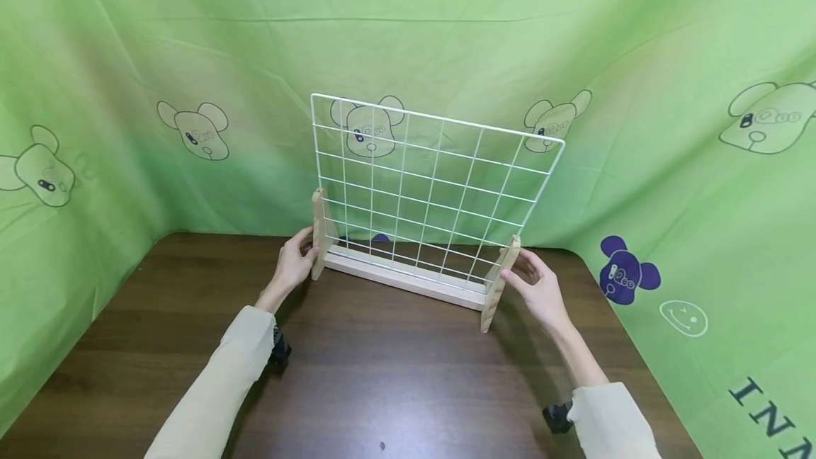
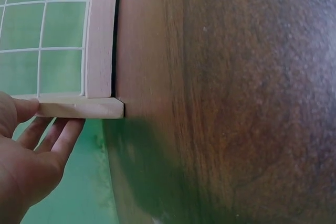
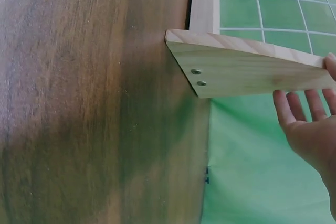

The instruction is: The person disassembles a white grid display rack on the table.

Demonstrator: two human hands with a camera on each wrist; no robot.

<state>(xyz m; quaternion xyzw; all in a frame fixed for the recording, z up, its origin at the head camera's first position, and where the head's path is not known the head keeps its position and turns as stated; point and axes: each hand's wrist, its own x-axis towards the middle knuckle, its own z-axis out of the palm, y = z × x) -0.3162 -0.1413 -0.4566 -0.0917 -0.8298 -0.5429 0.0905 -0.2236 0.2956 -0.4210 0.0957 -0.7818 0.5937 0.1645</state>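
Observation:
A white wire grid (image 1: pixel 433 176) stands upright in a light wooden stand, forming a display rack. The stand has a side panel at each end and a wooden crossbar (image 1: pixel 401 278) low between them. My left hand (image 1: pixel 293 261) grips the left side panel (image 2: pixel 79 109), thumb at its front edge and fingers along its outer face. At the other end, my right hand (image 1: pixel 538 285) holds the right side panel (image 3: pixel 236 64) likewise, its thumb on the edge and fingertips against the outer face. Two screw heads (image 3: pixel 198 77) show low on that panel.
Under the rack is a dark brown wooden table (image 1: pixel 395 381), whose back edge runs close behind it. A green cloth (image 1: pixel 433 13) with printed bear heads hangs behind and on both sides. Dark devices (image 1: pixel 557 418) sit at both wrists.

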